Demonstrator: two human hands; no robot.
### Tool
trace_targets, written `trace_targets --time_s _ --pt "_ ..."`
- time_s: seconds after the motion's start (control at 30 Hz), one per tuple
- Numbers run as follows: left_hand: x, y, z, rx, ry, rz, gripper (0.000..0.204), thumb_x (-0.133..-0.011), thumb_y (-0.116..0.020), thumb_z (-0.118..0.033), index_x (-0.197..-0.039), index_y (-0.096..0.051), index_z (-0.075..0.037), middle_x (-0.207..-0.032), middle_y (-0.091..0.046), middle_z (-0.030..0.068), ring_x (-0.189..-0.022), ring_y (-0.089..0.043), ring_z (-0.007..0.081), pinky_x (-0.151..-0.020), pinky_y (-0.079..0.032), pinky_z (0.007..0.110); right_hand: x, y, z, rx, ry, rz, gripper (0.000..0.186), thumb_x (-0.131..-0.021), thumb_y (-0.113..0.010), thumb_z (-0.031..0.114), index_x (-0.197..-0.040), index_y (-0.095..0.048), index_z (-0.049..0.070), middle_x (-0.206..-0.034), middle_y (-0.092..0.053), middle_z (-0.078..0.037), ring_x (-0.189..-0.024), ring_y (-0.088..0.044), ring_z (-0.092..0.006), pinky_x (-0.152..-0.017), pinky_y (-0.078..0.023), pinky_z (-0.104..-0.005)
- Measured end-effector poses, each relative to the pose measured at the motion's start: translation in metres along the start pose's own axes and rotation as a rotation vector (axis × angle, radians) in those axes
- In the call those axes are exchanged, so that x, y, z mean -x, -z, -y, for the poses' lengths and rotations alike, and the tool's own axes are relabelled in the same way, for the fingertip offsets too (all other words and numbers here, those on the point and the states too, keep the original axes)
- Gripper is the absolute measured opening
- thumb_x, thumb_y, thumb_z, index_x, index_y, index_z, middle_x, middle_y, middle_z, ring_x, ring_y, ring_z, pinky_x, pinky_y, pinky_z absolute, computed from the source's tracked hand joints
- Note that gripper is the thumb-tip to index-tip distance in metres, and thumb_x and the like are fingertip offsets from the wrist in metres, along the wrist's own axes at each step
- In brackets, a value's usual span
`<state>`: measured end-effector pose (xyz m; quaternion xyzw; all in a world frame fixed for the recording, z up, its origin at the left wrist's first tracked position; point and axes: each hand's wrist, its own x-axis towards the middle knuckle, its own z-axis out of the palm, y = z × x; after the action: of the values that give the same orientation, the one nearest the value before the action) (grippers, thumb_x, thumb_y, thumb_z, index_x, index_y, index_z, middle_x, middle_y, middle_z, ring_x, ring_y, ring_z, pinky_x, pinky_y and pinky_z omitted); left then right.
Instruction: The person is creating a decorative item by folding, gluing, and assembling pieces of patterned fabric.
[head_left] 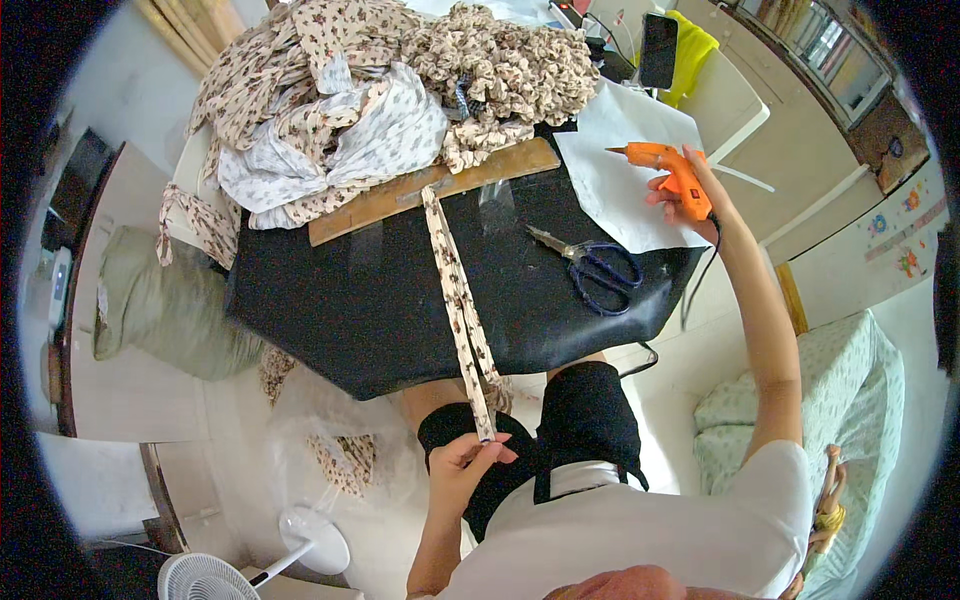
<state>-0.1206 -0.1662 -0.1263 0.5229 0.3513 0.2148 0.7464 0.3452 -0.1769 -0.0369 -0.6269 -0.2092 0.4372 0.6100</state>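
Note:
In my right hand (690,195) is an orange glue gun (668,165), held over a white sheet (620,215) at the table's right side, its nozzle facing left. My left hand (467,464) pinches the near end of a long patterned fabric strip (462,320) above my lap. The strip is cream with brown prints and runs up over the table edge to a wooden board (440,187). Between the strip and the glue gun lie scissors (590,268) with dark blue-wrapped handles, blades toward the board.
A big heap of patterned fabric (290,90) and a pile of gathered scrunched fabric (505,75) fill the black table's (330,300) far side. A phone (658,52) stands at the back right. A cord hangs from the glue gun. A white fan (210,578) stands at lower left.

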Motion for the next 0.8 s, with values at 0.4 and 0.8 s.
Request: trace_targets --time_s 0.4,0.8 --pt "0.003 0.006 -0.001 -0.086 0.017 -0.029 0.017 -0.09 -0.058 -0.006 -0.102 -0.066 0.003 -0.08 -0.069 0.0108 -0.075 -0.066 0.0146 -0.07 -0.053 0.025 0.054 -0.068 -0.023 1.165 0.552 0.082 0.031 -0.08 -0.069 0.017 -0.105 -0.057 0.002 -0.086 -0.063 -0.011 -0.075 -0.062 -0.0249 -0.068 -0.051 -0.0345" --pt "0.002 -0.004 0.006 0.16 -0.038 -0.018 0.02 -0.094 -0.053 -0.008 -0.11 -0.06 0.002 -0.082 -0.067 0.0091 -0.077 -0.065 0.0132 -0.071 -0.052 0.024 0.089 -0.098 -0.027 1.236 0.176 0.198 0.039 -0.067 -0.07 0.004 -0.104 -0.057 -0.002 -0.077 -0.061 -0.008 -0.068 -0.058 -0.0121 -0.064 -0.049 -0.0269"
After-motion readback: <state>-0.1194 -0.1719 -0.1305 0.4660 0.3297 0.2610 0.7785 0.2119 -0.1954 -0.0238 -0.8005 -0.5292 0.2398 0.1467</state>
